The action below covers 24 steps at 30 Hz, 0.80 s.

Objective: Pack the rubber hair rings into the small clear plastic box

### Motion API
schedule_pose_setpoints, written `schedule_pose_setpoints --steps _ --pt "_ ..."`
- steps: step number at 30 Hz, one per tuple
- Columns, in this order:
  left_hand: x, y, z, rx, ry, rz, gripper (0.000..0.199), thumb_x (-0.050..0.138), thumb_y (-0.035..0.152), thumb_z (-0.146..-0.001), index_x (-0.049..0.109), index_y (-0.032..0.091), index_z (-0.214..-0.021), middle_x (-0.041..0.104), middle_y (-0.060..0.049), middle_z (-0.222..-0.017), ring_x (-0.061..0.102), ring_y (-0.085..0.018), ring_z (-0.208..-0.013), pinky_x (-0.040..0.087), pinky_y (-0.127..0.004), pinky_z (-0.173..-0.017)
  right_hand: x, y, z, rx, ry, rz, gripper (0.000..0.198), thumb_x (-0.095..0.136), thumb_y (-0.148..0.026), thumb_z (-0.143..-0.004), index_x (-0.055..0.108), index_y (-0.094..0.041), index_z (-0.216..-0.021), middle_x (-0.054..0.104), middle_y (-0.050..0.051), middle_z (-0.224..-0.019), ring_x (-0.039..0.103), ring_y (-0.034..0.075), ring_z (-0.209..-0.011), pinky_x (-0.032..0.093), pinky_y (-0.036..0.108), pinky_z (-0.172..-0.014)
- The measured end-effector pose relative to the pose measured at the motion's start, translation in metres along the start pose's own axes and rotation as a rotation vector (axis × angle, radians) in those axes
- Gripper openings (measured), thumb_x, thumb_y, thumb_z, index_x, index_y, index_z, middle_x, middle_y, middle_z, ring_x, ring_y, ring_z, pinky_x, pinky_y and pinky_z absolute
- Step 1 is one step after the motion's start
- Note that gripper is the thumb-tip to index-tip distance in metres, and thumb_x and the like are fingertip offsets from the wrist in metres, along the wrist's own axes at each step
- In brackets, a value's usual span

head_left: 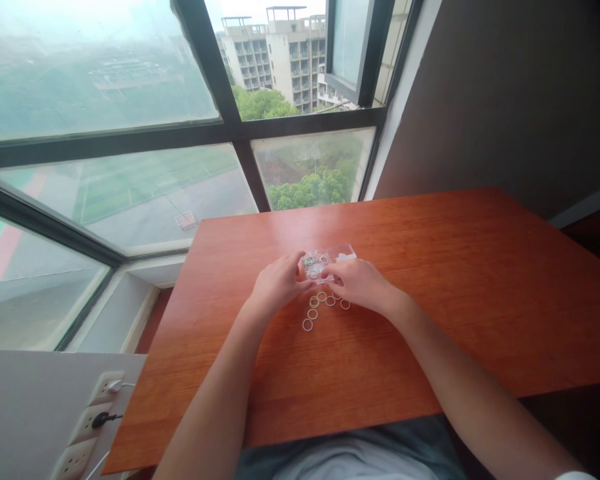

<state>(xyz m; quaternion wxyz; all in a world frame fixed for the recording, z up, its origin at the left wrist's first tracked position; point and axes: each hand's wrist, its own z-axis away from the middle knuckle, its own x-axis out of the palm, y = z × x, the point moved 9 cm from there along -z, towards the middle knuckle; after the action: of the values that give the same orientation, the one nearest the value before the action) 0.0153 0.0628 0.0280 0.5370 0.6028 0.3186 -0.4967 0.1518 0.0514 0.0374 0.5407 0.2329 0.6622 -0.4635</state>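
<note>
A small clear plastic box [312, 280] with compartments stands on the table, its transparent lid [347, 250] raised at the right. Small rings and other shiny bits [310, 260] lie inside it. My left hand [279, 279] grips the box's left side between thumb and fingers. Over the front right of the box, my right hand [356, 281] has its fingertips drawn together; what is between them is too small to make out. Several thin pale rings [313, 314] form a curved row on the table just in front of the box, partly under my right hand.
The reddish-brown wooden table [460, 267] stretches wide to the right. Beyond its far edge are dark-framed windows [310, 123], with one pane swung open. Wall sockets [87, 423] with plugs and cables sit at the lower left, beside the table's left edge.
</note>
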Motion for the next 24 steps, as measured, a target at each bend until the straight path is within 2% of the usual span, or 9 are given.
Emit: schedule_pose_setpoints --steps 5,10,12,14,17,20,24 --pt "0.0 -0.003 -0.002 0.034 -0.009 0.07 0.061 0.065 0.046 -0.077 0.048 0.024 -0.132 0.067 -0.002 -0.095 0.063 -0.019 -0.087 0.042 -0.025 -0.07 0.001 -0.012 0.004 -0.08 -0.005 -0.045 0.02 0.054 -0.025 -0.089 0.07 -0.027 -0.102 0.07 0.001 -0.083 0.061 0.015 -0.075 0.034 0.024 -0.064" --pt "-0.005 -0.004 0.0 0.032 0.013 0.059 0.067 0.067 0.044 -0.076 0.045 0.024 -0.135 0.067 -0.003 -0.098 0.063 -0.019 -0.087 0.042 -0.026 -0.07 0.018 -0.025 0.008 -0.166 -0.122 0.032 0.016 0.056 -0.025 -0.086 0.071 -0.026 -0.092 0.071 0.002 -0.082 0.063 0.017 -0.074 0.033 0.025 -0.061" --pt "-0.012 -0.004 0.003 0.022 0.019 0.04 0.062 0.066 0.043 -0.076 0.047 0.023 -0.132 0.067 -0.003 -0.096 0.062 -0.019 -0.086 0.042 -0.026 -0.069 0.024 -0.028 0.008 -0.165 -0.153 0.084 0.017 0.054 -0.024 -0.086 0.071 -0.025 -0.089 0.071 0.004 -0.08 0.063 0.018 -0.072 0.034 0.025 -0.06" --pt "-0.019 -0.001 0.007 0.033 0.013 0.017 0.049 0.063 0.041 -0.079 0.053 0.023 -0.123 0.067 -0.003 -0.094 0.062 -0.019 -0.082 0.041 -0.025 -0.066 0.027 -0.029 0.007 -0.144 -0.158 0.128 0.02 0.051 -0.025 -0.088 0.071 -0.023 -0.084 0.071 0.005 -0.079 0.063 0.019 -0.07 0.033 0.026 -0.059" --pt "-0.025 0.006 0.012 0.09 -0.026 -0.025 0.02 0.056 0.036 -0.082 0.063 0.021 -0.093 0.068 -0.002 -0.084 0.06 -0.016 -0.073 0.038 -0.025 -0.061 0.028 -0.029 0.006 -0.119 -0.157 0.159 0.022 0.05 -0.025 -0.087 0.071 -0.022 -0.081 0.07 0.007 -0.078 0.062 0.019 -0.067 0.033 0.026 -0.057" --pt "-0.025 0.012 0.016 0.127 -0.062 -0.065 0.019 0.05 0.029 -0.084 0.065 0.02 -0.077 0.067 -0.003 -0.076 0.057 -0.015 -0.066 0.035 -0.025 -0.057 0.024 -0.027 0.005 -0.115 -0.142 0.132 0.018 0.053 -0.023 -0.084 0.071 -0.022 -0.078 0.07 0.006 -0.076 0.061 0.018 -0.067 0.032 0.026 -0.058" --pt "-0.015 0.01 0.02 0.086 -0.152 -0.099 0.019 0.049 0.023 -0.08 0.067 0.021 -0.074 0.068 -0.003 -0.074 0.054 -0.015 -0.058 0.032 -0.026 -0.054 0.006 -0.018 0.002 -0.079 0.007 -0.019 0.013 0.056 -0.025 -0.083 0.069 -0.024 -0.086 0.069 0.0 -0.073 0.058 0.014 -0.067 0.03 0.024 -0.06"
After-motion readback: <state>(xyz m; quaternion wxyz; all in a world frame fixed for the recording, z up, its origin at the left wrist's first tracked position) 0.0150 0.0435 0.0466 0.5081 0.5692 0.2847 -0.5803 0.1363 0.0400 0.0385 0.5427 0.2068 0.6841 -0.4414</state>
